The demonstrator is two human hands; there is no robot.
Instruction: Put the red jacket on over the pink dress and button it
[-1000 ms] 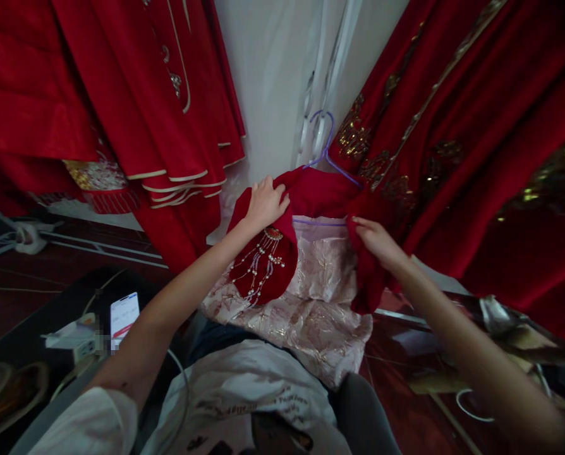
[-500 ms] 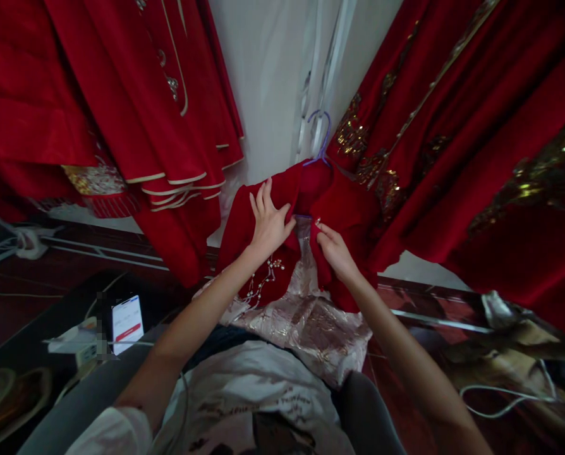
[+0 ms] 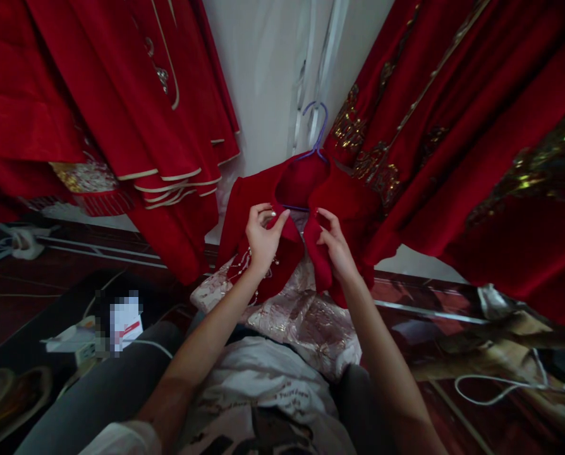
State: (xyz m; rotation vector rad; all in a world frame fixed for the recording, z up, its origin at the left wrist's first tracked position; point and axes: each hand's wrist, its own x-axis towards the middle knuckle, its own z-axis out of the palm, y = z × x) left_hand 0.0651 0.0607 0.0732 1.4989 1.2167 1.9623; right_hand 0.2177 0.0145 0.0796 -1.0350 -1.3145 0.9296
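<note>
A small red jacket [image 3: 258,180] hangs on a purple hanger [image 3: 321,129] in front of me. Its front is parted, and strings of white beads decorate the side under my left wrist. My left hand [image 3: 263,237] pinches the jacket's left front edge near the neckline. On the opposite edge, my right hand [image 3: 335,246] grips the red cloth between thumb and fingers. A shiny pale pink brocade cloth [image 3: 306,322] shows through the opening and spreads below the jacket over my lap.
Red garments with pale trim [image 3: 169,126] hang at left; red garments with gold embroidery [image 3: 453,158] hang at right. A lit phone [image 3: 129,322] stands at lower left beside a white box. White cable [image 3: 486,398] and wooden pieces lie at lower right.
My left hand has moved down from lying spread on the jacket to pinching its front edge. The neckline has opened wider. My right hand stays on its edge, fingers shifted.
</note>
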